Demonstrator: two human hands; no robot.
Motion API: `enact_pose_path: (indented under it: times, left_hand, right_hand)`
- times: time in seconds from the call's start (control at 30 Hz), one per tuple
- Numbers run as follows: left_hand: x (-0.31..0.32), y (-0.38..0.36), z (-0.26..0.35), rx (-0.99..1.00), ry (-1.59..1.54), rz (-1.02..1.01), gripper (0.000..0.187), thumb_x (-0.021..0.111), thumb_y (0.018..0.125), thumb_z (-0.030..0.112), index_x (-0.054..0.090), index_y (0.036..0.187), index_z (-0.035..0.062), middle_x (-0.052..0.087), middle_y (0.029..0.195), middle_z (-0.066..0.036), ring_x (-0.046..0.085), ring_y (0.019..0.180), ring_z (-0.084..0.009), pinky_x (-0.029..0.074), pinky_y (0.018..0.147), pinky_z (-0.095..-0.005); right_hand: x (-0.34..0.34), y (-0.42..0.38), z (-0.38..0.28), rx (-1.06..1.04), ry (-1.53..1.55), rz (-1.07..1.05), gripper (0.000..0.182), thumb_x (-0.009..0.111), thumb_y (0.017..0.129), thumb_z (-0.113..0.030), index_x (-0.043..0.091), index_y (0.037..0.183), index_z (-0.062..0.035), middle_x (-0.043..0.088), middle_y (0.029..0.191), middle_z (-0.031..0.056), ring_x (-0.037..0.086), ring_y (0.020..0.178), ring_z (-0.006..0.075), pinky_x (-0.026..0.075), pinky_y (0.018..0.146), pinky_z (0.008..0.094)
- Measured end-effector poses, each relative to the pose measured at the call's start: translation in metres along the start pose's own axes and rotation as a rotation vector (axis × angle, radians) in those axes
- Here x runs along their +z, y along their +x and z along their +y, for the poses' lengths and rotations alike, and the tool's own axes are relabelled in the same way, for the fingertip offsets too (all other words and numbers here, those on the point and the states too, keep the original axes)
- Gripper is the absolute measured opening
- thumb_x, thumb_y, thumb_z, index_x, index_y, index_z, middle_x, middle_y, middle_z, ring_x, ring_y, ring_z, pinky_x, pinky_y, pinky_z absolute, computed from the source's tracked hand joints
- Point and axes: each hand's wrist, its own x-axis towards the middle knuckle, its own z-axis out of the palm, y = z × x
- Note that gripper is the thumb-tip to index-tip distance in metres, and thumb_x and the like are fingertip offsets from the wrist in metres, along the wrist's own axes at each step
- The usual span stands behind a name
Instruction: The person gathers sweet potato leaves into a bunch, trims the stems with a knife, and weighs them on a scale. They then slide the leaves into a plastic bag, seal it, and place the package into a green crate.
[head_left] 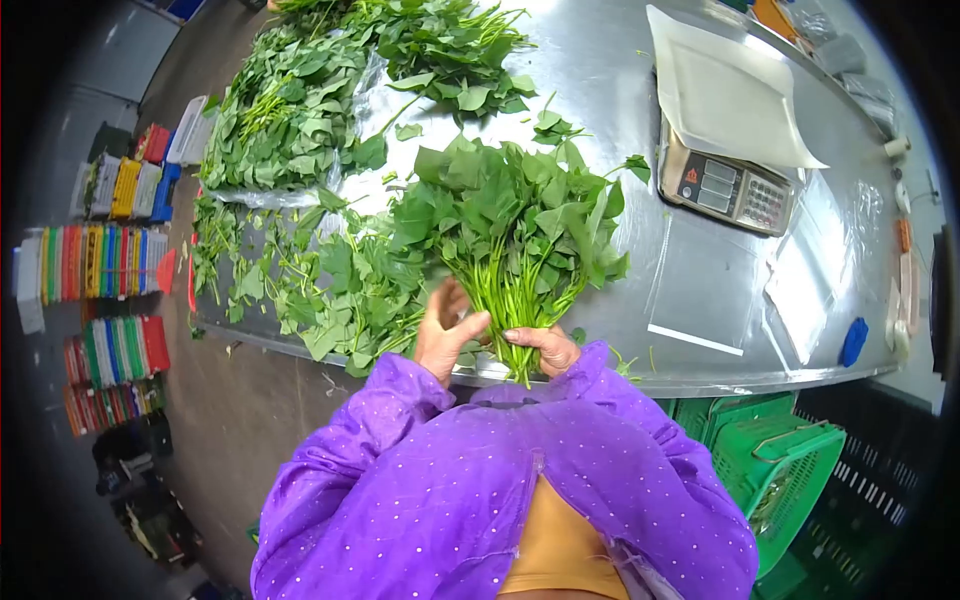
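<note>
A large bunch of leafy green stems (515,225) stands fanned out at the front edge of the metal table, leaves pointing away from me. My right hand (545,348) is closed round the lower stems, its thumb across them. My left hand (447,330) is at the left side of the stems, fingers apart and slightly blurred, with the thumb near the stalks. Loose leafy stems (350,280) lie just left of my left hand. A bigger heap of greens (290,120) rests on clear plastic at the back left.
A digital scale (725,190) with a pale tray (730,95) on top stands at the back right. A blue object (854,342) lies near the right edge. Green crates (790,470) sit below the table's right side. Stacked coloured crates (100,262) stand on the left.
</note>
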Motion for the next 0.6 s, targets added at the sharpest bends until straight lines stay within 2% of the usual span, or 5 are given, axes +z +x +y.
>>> enact_pose_path:
  times: [0.07,0.1,0.2,0.27,0.6]
  left_hand:
    - [0.003,-0.002,0.018,0.455,0.399,0.129,0.075,0.076,0.066,0.022,0.038,0.127,0.0000,0.048,0.118,-0.014,0.044,0.112,-0.0240,0.036,0.095,-0.0373]
    - [0.012,-0.002,0.035,0.737,0.505,0.233,0.055,0.076,0.064,0.019,0.055,0.113,0.0067,0.052,0.106,-0.009,0.047,0.102,-0.0228,0.037,0.091,-0.0374]
    - [0.019,0.017,0.067,0.908,0.804,0.219,0.036,0.073,0.065,0.010,0.063,0.099,0.0091,0.051,0.106,-0.008,0.049,0.100,-0.0214,0.037,0.090,-0.0350]
    - [0.028,0.041,0.084,1.043,0.903,0.173,0.019,0.072,0.065,0.012,0.068,0.084,0.0127,0.055,0.089,-0.003,0.049,0.091,-0.0195,0.032,0.082,-0.0344]
    - [0.026,0.088,0.074,0.891,0.863,0.005,0.021,0.074,0.063,0.023,0.068,0.081,0.0139,0.053,0.075,0.001,0.048,0.078,-0.0180,0.030,0.079,-0.0338]
  right_hand:
    - [-0.005,-0.001,0.001,0.022,-0.031,0.016,0.044,0.062,0.078,-0.006,0.048,0.119,-0.0011,0.060,0.103,0.0091,0.060,0.093,0.0215,0.047,0.083,0.0326]
    - [-0.004,-0.002,0.001,0.015,-0.038,0.031,0.044,0.062,0.078,-0.006,0.048,0.119,-0.0013,0.060,0.104,0.0091,0.059,0.094,0.0215,0.046,0.083,0.0329]
    - [-0.007,-0.001,0.005,-0.022,-0.098,0.082,0.045,0.063,0.078,-0.007,0.047,0.120,-0.0018,0.059,0.104,0.0085,0.058,0.096,0.0206,0.045,0.084,0.0321]
    - [-0.006,0.005,0.006,-0.036,-0.149,0.107,0.046,0.064,0.078,-0.007,0.047,0.120,-0.0017,0.059,0.104,0.0079,0.057,0.096,0.0196,0.045,0.085,0.0316]
    - [-0.011,0.028,0.025,-0.134,-0.400,0.161,0.038,0.067,0.077,-0.012,0.054,0.111,-0.0007,0.059,0.102,0.0061,0.055,0.094,0.0156,0.043,0.084,0.0291]
